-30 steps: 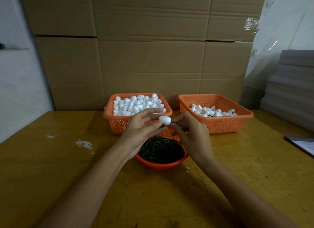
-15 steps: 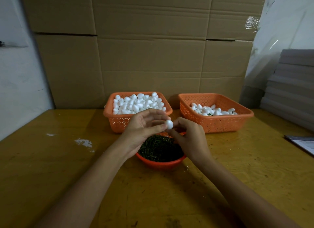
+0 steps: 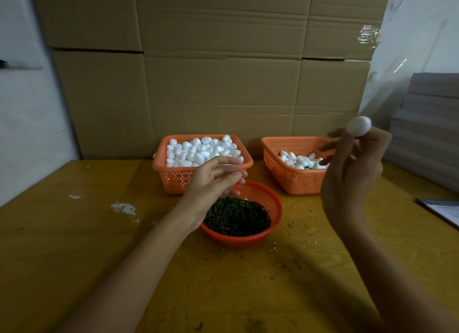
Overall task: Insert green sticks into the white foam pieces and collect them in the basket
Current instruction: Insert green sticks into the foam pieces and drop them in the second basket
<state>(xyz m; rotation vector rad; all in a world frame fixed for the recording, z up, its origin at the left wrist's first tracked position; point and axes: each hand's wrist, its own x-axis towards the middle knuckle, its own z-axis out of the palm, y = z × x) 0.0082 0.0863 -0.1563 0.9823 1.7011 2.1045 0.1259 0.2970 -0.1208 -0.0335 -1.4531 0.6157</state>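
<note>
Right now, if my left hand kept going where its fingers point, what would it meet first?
Probably the wall of the right-hand orange perforated plastic basket; your left hand points rightward across the gap, though depth is unclear.

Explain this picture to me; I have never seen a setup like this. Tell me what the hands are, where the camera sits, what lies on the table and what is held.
There is no machine here. A person works with two bare hands, and one wide-angle camera worn on the head looks forward and down at them. On the yellow table stand three orange baskets. The left square basket is heaped with white foam pieces. The right square basket holds fewer. The round basket in front holds loose green sticks. Cardboard boxes stand behind. The right hand pinches one foam piece at its fingertips, raised up. The left hand is relaxed and holds nothing.
</note>
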